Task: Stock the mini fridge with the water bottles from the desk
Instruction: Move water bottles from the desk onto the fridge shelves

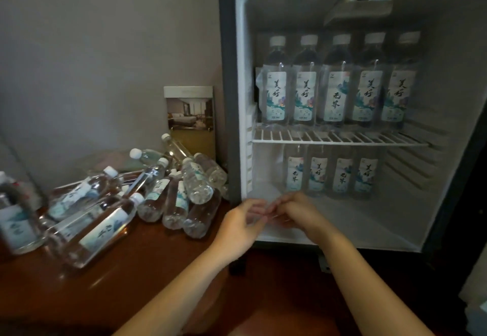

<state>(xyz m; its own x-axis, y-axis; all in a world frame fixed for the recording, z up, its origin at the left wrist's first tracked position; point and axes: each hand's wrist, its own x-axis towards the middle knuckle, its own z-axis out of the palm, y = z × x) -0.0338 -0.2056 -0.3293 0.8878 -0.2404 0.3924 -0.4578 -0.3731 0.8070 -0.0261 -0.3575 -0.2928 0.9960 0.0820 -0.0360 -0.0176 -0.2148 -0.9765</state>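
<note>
The mini fridge (238,98) stands open on the desk. Several labelled water bottles (334,85) stand upright in a row on its wire shelf (340,138). Several more bottles (330,175) stand at the back of the lower compartment. A pile of water bottles (168,190) lies on the desk to the left of the fridge. My left hand (243,221) and my right hand (296,210) meet fingertip to fingertip at the front of the lower compartment. Both are blurred, their fingers are loosely bent, and I see no bottle in either.
The brown wooden desk (110,291) has bare surface in front of the pile. A card with a room photo (189,114) leans on the wall beside the fridge. More bottles (15,219) lie at the far left edge. The front of the fridge floor (355,227) is bare.
</note>
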